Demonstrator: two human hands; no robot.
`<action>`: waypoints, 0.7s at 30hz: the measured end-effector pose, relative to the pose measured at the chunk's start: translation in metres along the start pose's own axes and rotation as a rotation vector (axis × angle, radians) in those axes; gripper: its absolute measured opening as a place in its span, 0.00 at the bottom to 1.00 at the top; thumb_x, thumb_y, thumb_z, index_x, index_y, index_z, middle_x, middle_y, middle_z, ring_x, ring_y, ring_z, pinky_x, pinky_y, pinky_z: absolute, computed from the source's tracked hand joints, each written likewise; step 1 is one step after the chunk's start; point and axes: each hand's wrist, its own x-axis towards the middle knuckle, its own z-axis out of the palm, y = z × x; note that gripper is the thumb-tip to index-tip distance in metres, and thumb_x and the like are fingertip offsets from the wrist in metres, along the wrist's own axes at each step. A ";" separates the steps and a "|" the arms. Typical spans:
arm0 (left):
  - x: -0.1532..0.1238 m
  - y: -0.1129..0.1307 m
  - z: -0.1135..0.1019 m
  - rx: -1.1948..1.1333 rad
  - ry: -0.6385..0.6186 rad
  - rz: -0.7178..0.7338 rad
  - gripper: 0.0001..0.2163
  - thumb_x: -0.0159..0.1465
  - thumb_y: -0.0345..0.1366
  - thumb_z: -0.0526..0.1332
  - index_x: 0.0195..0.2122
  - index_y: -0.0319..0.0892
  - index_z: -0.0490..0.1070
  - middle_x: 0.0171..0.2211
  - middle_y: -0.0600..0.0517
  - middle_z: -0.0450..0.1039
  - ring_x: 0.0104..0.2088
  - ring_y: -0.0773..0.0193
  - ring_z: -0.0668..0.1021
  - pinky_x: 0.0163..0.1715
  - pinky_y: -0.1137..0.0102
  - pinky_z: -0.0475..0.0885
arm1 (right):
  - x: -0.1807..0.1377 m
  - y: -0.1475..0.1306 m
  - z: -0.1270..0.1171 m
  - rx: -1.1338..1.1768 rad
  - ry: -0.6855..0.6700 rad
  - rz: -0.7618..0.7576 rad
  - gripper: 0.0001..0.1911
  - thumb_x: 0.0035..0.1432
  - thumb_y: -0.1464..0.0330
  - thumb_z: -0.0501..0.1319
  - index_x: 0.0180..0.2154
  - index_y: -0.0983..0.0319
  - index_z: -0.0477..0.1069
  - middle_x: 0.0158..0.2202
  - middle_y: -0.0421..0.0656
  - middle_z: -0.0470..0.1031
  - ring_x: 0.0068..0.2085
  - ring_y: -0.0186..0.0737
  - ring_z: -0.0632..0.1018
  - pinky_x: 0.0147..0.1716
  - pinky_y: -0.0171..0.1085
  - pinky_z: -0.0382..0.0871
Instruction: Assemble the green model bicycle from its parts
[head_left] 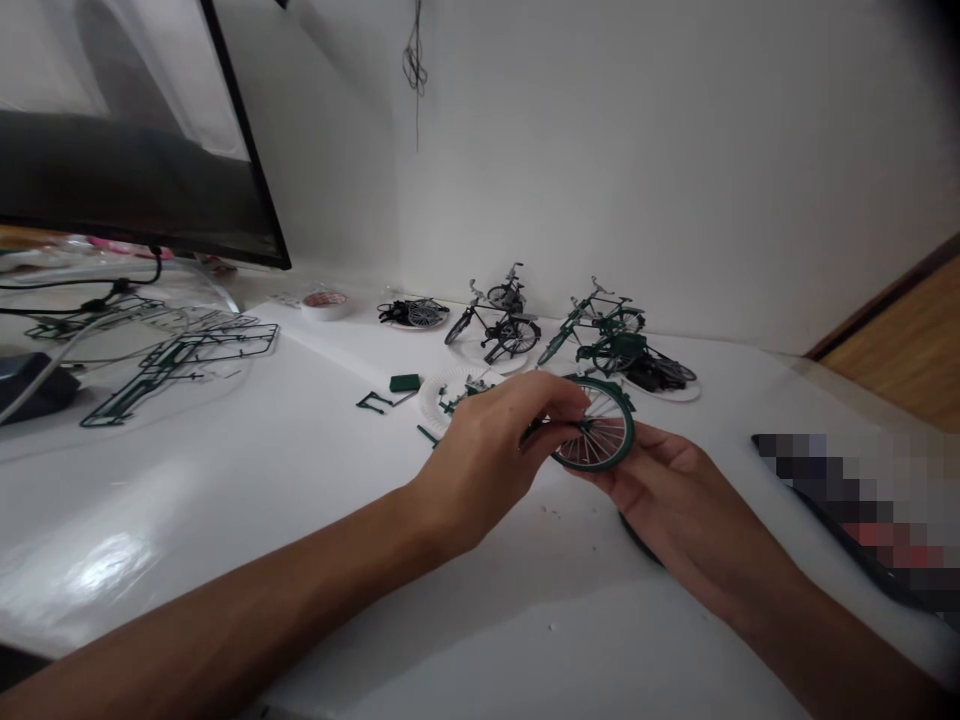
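- White wall (615, 150) rises behind a glossy white tabletop (262, 480), which spreads beneath and around both grips.
- Left grip (487, 450): thumb and fingertips drawn together in a pinch at the middle of a round wheel with a dark green rim and thin silver spokes (600, 430).
- Right grip (675, 490): curled against the wheel's lower right edge and holding it, some fingers hidden behind; the wheel is raised above the tabletop, tilted, between the two grips.
- Just under the right grip, a dark curved piece (636, 540) shows, mostly covered.
- Just beyond the left grip, a white fluted plate (429, 400) bears small green parts; beside it, left of the grip, lie a small green rectangular block (405, 383) and a thin green bent frame (373, 402).
- Farther beyond the grips, near the wall, stand a black model bicycle (495, 328) and a green model bicycle (592, 320).
- Well left of the left grip lie thin green lattice frames (180, 360), below a large black-edged monitor (150, 130).
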 end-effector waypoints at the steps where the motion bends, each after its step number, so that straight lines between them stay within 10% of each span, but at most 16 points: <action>1: 0.000 0.000 0.000 0.007 -0.009 -0.002 0.09 0.62 0.23 0.65 0.40 0.42 0.71 0.37 0.55 0.77 0.37 0.68 0.79 0.39 0.75 0.75 | 0.000 -0.001 0.000 0.005 -0.005 0.009 0.07 0.57 0.60 0.68 0.33 0.55 0.81 0.40 0.42 0.82 0.48 0.46 0.79 0.53 0.45 0.73; 13: 0.001 -0.006 0.002 0.218 -0.018 0.175 0.03 0.66 0.29 0.62 0.40 0.42 0.69 0.35 0.53 0.75 0.35 0.64 0.73 0.37 0.68 0.68 | -0.002 0.003 0.002 -0.056 -0.001 -0.011 0.09 0.56 0.63 0.70 0.41 0.54 0.79 0.46 0.42 0.80 0.52 0.45 0.76 0.59 0.46 0.66; 21: 0.007 -0.009 -0.005 0.330 0.072 0.183 0.19 0.59 0.37 0.71 0.47 0.42 0.64 0.49 0.46 0.71 0.51 0.56 0.72 0.51 0.61 0.66 | 0.000 0.005 -0.004 -0.212 0.044 -0.154 0.11 0.57 0.63 0.68 0.44 0.55 0.78 0.44 0.43 0.80 0.47 0.45 0.78 0.52 0.45 0.72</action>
